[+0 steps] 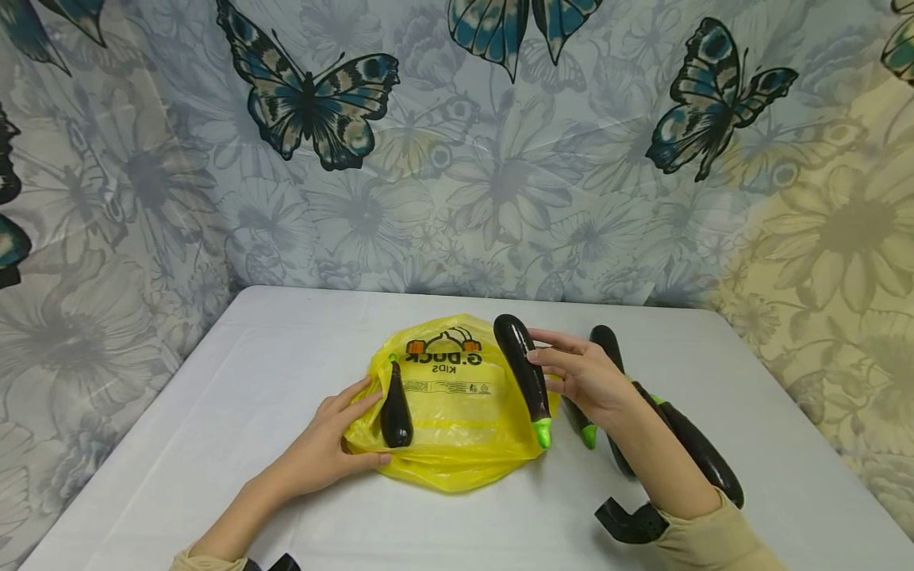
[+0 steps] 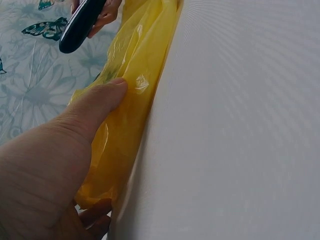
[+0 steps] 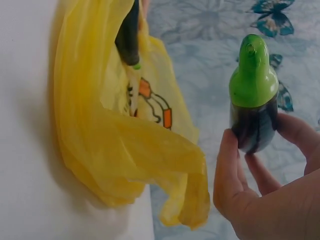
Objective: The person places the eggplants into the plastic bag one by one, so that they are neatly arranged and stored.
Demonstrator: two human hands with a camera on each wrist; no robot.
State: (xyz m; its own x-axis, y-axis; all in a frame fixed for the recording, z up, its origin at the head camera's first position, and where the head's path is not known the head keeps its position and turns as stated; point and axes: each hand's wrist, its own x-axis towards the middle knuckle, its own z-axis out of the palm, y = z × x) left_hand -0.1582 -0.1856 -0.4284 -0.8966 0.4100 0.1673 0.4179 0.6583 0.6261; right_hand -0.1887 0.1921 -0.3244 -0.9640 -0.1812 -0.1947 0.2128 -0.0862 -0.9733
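A yellow plastic bag with printed lettering lies on the white table, its mouth spread toward me. My left hand holds the bag's left side, thumb at the front edge; in the left wrist view the thumb lies on the yellow film. Inside the bag's left part is a dark eggplant. My right hand grips another eggplant over the bag's right side, its green stem end pointing down toward me. The right wrist view shows that green cap and the fingers around the dark body.
Right of the bag, partly behind my right forearm, lie more eggplants: a long one, one reaching toward the back, and one with a green tip. A butterfly-print cloth hangs behind the white table.
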